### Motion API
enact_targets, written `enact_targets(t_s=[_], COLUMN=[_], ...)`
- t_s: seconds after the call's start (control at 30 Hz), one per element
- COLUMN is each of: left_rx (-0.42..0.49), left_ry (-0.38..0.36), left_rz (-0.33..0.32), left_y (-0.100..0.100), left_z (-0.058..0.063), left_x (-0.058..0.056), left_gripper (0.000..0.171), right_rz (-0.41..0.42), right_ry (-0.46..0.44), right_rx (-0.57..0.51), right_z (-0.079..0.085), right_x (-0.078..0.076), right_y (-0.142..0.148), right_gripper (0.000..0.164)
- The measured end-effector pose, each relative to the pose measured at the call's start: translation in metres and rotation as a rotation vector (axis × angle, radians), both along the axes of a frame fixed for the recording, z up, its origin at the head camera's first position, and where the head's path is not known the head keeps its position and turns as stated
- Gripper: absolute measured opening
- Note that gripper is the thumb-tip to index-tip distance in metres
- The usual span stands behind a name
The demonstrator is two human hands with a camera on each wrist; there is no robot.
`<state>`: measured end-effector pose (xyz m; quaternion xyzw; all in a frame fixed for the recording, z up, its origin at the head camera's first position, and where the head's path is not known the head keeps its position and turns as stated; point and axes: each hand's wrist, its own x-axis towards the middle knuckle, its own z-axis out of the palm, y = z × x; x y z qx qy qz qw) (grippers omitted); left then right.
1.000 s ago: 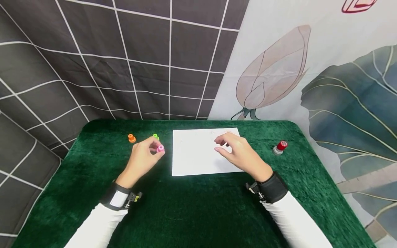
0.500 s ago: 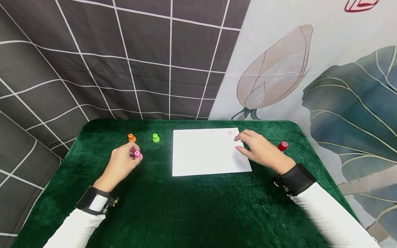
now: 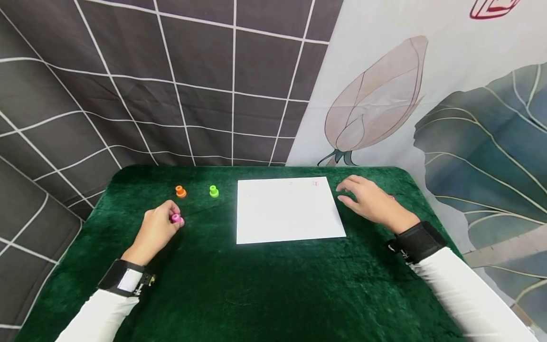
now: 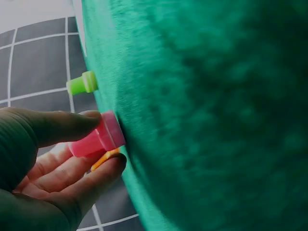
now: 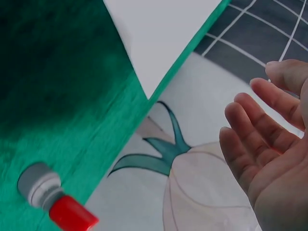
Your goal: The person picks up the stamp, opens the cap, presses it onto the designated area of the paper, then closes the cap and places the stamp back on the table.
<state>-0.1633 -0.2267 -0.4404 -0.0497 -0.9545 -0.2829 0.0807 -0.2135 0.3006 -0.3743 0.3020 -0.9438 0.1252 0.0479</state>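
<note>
My left hand (image 3: 157,230) pinches a pink stamp (image 4: 106,134) between thumb and fingers, low over the green cloth at the left. In the left wrist view the stamp's wide end faces the cloth; I cannot tell whether it touches. Beyond that hand stand an orange stamp (image 3: 181,191) and a light green stamp (image 3: 214,191). My right hand (image 3: 372,199) hovers just right of the white paper (image 3: 286,213), fingers loosely bent and holding nothing. A red stamp with a grey base (image 5: 72,211) shows in the right wrist view; in the head view the right hand mostly hides it.
The green cloth (image 3: 265,289) covers the table under everything. Faint marks and a small red print (image 3: 315,183) lie along the paper's far edge. A dark checked hanging (image 3: 201,71) and a white printed one (image 3: 380,28) rise behind the table.
Carrying the pink stamp, my left hand has moved left and lower, away from the paper. My right hand has shifted right, off the paper, and now covers most of the red stamp.
</note>
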Motion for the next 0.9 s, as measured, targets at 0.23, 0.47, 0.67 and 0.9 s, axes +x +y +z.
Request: enact_targets(t_s=[0.23, 0.47, 0.67, 0.9], left_rx=[-0.022, -0.054, -0.118, -0.228], left_ry=[-0.043, -0.054, 0.004, 0.075], left_rz=[-0.013, -0.026, -0.062, -0.155], left_y=[0.001, 0.004, 0.016, 0.041], left_z=[-0.004, -0.002, 0.010, 0.026], left_x=[0.001, 0.003, 0.011, 0.018], left_gripper=[0.020, 0.035, 0.053, 0.066], right_rz=[-0.027, -0.039, -0.070, -0.133], right_ry=[0.003, 0.000, -0.040, -0.109], right_rx=[0.031, 0.084, 0.170, 0.231], right_z=[0.005, 0.013, 0.022, 0.019], right_x=[-0.002, -0.003, -0.009, -0.020], right_y=[0.016, 0.026, 0.044, 0.063], right_gripper=[0.020, 0.022, 0.029, 0.037])
